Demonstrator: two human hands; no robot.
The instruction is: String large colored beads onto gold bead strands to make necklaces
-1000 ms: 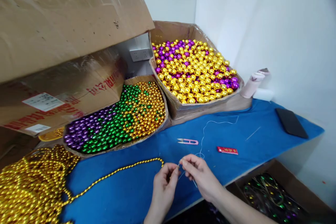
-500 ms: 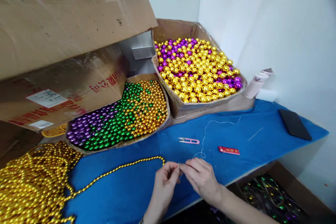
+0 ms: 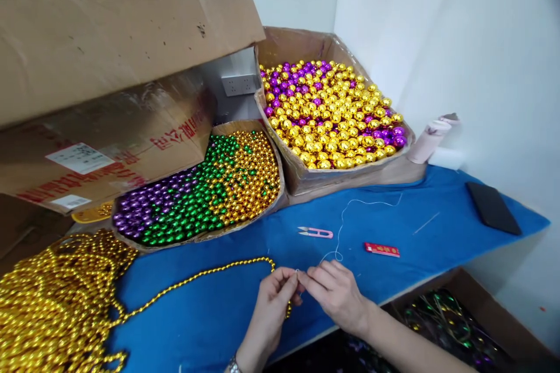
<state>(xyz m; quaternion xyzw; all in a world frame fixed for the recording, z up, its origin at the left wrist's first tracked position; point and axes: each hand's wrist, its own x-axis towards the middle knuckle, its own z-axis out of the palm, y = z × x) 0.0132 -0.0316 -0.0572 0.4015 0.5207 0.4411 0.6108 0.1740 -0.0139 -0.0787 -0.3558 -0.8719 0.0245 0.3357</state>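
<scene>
Near the front edge of the blue-covered table, my left hand pinches white thread where the end of a gold bead strand meets its fingers. A short piece of the strand hangs below those fingers. My right hand is closed on the same thread, its fingertips close to the left ones. The white thread runs in a loose curve across the cloth beyond my right hand. Pink thread snips lie past my hands, and a red packet lies to their right.
A heap of gold bead strands covers the left side. Behind stand a box of purple, green and gold beads and a box of larger gold and purple beads. A black phone and a needle lie at right.
My left hand has turned slightly, and a piece of the gold strand now shows below its fingers. The right fingers have shifted a little on the thread. The view has moved slightly.
</scene>
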